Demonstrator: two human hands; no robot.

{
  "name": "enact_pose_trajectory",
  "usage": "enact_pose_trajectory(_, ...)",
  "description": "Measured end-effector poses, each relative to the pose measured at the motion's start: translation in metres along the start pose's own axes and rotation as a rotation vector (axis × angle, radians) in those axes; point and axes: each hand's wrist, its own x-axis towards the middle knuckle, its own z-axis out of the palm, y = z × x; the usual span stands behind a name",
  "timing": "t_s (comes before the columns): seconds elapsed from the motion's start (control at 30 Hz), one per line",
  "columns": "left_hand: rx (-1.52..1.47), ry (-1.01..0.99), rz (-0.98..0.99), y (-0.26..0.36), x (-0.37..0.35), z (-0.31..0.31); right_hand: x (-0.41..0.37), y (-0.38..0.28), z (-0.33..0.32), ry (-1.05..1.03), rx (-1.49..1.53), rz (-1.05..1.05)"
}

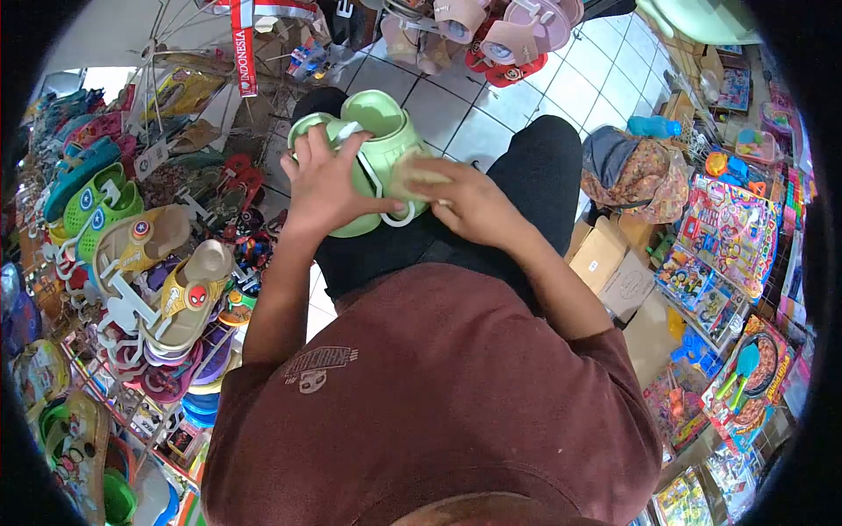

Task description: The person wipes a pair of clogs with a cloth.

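Note:
A pair of light green sandals rests on my lap, joined with a white plastic hanger. My left hand grips the pair from the left, fingers curled over the straps near the hanger and thumb stretched to the right. My right hand presses a pale yellowish, cloth-like piece against the right sandal's side. That piece is blurred, and its exact kind cannot be made out. The hanger's loop hangs below, between my hands.
Racks of hanging sandals crowd the left side. More pink sandals hang ahead over the white tiled floor. On the right are an open cardboard box, a patterned bag and packaged toys.

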Motion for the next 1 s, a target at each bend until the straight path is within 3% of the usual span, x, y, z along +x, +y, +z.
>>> enact_pose_trajectory(0.1,0.001,-0.025,-0.026,-0.001,0.002,0.001,0.001,-0.002,-0.031,-0.245,-0.011,-0.058)
enact_pose_trajectory(0.23,-0.061,-0.172,-0.062,0.003,0.008,-0.011,0.024,-0.008,-0.017,0.008,-0.022,-0.174)
enact_pose_trajectory(0.33,-0.013,-0.167,-0.069,0.003,0.009,-0.009,0.032,-0.008,0.011,-0.139,-0.227,-0.057)
enact_pose_trajectory(0.5,-0.005,-0.172,-0.070,-0.004,0.001,-0.007,0.021,-0.002,-0.014,-0.318,-0.017,-0.095)
enact_pose_trajectory(0.6,-0.026,-0.187,-0.065,-0.008,0.005,-0.008,0.023,-0.004,-0.023,-0.289,-0.050,-0.099)
enact_pose_trajectory(0.7,-0.026,-0.189,-0.028,-0.011,0.006,-0.007,0.042,-0.009,-0.005,-0.114,-0.143,-0.096)
enact_pose_trajectory(0.8,-0.018,-0.201,-0.013,-0.009,0.009,-0.007,0.033,-0.012,-0.007,-0.264,-0.177,-0.028)
enact_pose_trajectory(0.83,-0.016,-0.212,-0.021,-0.009,0.010,-0.007,0.023,-0.006,-0.009,-0.222,-0.167,-0.131)
enact_pose_trajectory(0.97,-0.045,-0.060,0.044,-0.013,0.007,0.007,0.026,0.029,-0.045,-0.523,0.177,-0.067)
enact_pose_trajectory(1.0,-0.046,-0.007,0.053,-0.015,0.006,0.012,0.028,0.038,-0.050,-0.385,0.203,0.014)
